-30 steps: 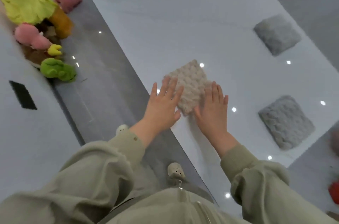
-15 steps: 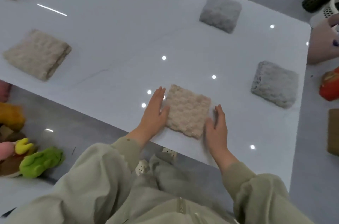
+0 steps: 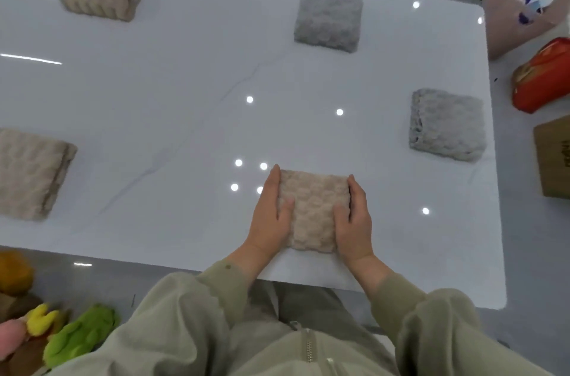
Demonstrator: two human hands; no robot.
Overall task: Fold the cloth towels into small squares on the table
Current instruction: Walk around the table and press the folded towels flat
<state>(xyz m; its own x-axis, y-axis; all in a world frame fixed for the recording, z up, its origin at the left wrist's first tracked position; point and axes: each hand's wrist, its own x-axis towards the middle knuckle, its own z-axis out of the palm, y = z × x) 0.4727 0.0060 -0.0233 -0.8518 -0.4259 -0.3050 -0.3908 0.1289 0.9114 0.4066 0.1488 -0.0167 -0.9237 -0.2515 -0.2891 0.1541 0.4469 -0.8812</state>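
Towel (image 3: 313, 209), folded square, on table (image 3: 185, 82). Left hand (image 3: 268, 218), right hand (image 3: 354, 221): grips apart, straight fingers (image 3: 273, 186) against its sides, thumbs on top.

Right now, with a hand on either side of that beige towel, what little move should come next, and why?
Probably lift both hands away. The beige towel already lies as a small, even square near the front edge of the table. The left hand and right hand press against its sides, thumbs on top. The grey towel farther right lies folded much the same, so this one looks finished.
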